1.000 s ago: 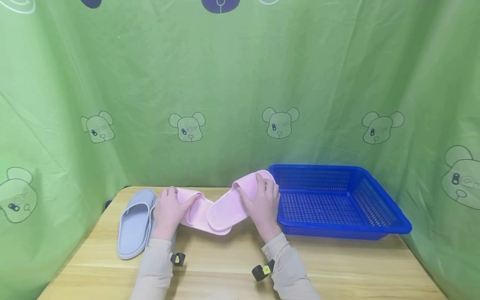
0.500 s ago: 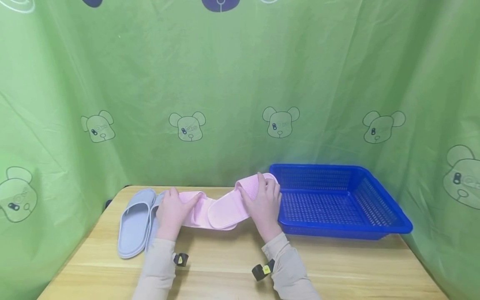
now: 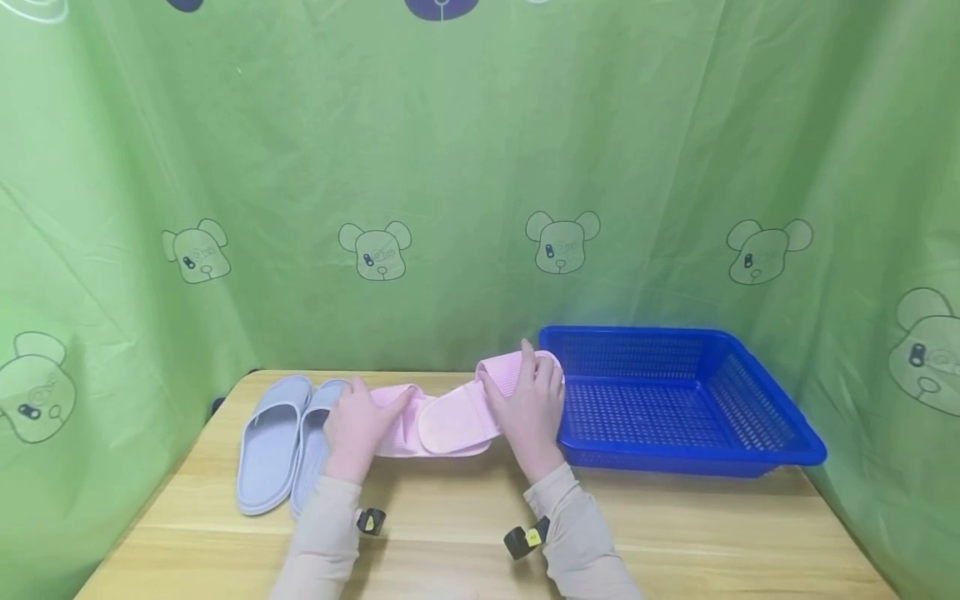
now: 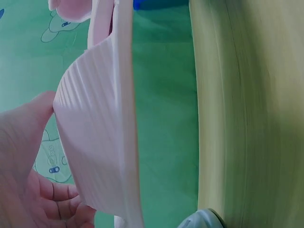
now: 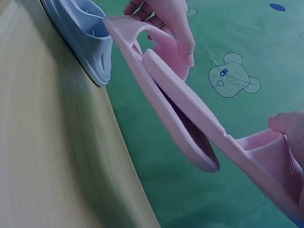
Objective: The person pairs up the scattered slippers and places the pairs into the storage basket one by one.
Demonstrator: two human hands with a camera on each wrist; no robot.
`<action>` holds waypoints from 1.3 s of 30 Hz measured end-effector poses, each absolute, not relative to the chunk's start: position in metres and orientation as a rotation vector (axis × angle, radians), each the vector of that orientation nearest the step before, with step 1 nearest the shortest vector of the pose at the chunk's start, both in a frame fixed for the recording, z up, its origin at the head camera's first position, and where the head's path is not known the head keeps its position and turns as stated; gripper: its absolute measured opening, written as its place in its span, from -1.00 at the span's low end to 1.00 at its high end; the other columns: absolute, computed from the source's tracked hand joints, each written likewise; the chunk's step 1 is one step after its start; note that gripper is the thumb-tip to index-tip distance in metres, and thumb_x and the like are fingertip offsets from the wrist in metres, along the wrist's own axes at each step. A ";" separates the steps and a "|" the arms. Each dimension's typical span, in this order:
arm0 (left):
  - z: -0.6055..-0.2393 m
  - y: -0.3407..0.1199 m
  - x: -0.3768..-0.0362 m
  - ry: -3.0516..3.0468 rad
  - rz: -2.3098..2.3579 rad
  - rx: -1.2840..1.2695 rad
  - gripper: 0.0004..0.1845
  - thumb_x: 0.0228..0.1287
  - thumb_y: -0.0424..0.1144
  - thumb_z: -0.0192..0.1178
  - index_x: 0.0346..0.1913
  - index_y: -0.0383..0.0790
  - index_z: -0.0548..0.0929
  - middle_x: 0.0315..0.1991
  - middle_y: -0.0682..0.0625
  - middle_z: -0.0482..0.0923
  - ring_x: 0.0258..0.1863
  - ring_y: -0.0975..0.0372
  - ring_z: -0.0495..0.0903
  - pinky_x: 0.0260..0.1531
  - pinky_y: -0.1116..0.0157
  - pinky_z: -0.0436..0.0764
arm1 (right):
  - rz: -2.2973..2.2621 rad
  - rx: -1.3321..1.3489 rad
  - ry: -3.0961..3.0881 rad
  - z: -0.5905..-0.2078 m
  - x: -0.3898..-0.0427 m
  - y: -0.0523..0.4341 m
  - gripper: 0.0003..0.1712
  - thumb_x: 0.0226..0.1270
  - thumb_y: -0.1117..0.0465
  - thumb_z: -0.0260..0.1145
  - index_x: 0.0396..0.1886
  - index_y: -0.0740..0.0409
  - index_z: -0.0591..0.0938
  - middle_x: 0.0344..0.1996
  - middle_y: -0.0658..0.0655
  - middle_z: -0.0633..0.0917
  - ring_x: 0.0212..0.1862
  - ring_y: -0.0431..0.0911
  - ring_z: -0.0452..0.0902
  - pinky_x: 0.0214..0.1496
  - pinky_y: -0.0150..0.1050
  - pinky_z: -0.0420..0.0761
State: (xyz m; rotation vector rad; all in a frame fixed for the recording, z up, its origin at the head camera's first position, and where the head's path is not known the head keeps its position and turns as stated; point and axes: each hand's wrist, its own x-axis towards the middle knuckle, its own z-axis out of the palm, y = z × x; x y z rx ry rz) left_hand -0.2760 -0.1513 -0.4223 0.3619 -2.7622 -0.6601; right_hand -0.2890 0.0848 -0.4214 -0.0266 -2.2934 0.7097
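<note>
My left hand grips one pink slipper at its ribbed strap, thumb on one side and fingers at the toe end. With my right hand I hold the matching pink slipper by its strap, thumb at the strap's opening. Both are held up off the table, their heel ends pointing toward each other. In the head and right wrist views the right slipper's heel overlaps the left slipper's sole from above. The right slipper's toe is partly covered by my fingers.
A pair of grey-blue slippers, the outer slipper and inner slipper, stands left on the wooden table. A blue perforated basket stands at the right, close to my right hand. A green curtain encloses the back and sides.
My left hand has moved right with its slipper, uncovering more of the inner grey-blue slipper. The two pink slippers overlap more. My right hand has shifted slightly right and down.
</note>
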 end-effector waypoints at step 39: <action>-0.421 -0.144 -0.273 -2.697 -0.600 0.436 0.06 -0.10 0.65 0.05 -0.06 -0.40 0.50 -0.29 -0.28 0.58 -0.45 -0.11 0.60 -0.59 0.12 0.46 | 0.691 0.029 -2.328 -0.424 -0.286 0.076 -0.10 0.21 -0.30 0.30 0.36 0.18 0.38 -0.07 0.28 0.51 0.04 0.16 0.38 0.10 0.00 0.45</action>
